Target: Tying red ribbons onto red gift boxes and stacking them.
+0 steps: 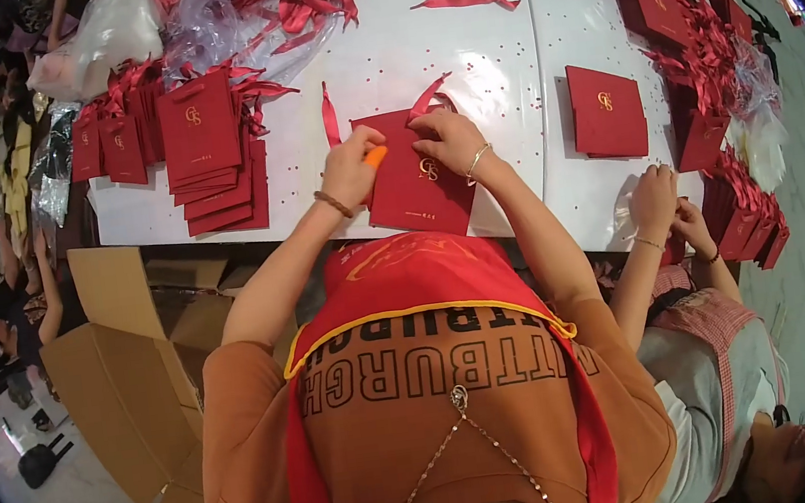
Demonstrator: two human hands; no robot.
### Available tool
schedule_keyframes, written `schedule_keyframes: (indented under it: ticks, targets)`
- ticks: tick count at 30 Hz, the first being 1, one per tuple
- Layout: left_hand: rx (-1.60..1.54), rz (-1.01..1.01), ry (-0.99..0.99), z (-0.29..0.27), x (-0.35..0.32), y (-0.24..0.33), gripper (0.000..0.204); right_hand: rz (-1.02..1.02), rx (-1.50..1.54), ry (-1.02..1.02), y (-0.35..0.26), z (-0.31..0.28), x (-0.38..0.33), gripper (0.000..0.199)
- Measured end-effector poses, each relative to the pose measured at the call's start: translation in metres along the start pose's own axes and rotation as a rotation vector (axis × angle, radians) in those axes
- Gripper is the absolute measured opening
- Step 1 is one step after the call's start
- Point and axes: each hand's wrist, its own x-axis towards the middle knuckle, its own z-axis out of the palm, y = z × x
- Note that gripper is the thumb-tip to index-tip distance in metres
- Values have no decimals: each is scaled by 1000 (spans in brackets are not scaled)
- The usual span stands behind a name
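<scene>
Currently, a red bag (406,196) is lying at the white bench's (389,57) near edge, its top and long axis pointing away from the person. Open room is stretching beyond it and rightward. The bag is looking flat, showing a gold emblem. The right hand (452,142) is pinching a red ribbon (429,94) at its top; the left hand (352,167) is curling over its left side, its grip remaining unclear.

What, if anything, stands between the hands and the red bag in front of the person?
Nothing visible does: the left hand and right hand are both at the top of the red bag. The stacked bags to the left and a co-worker's hand to the right are apart from it.
</scene>
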Motion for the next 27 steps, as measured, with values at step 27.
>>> schedule_keyframes:
  ticks: [27]
  targets:
    - [333,133,11,7,0,23,12,152,34,-233,-28,-4,1,33]
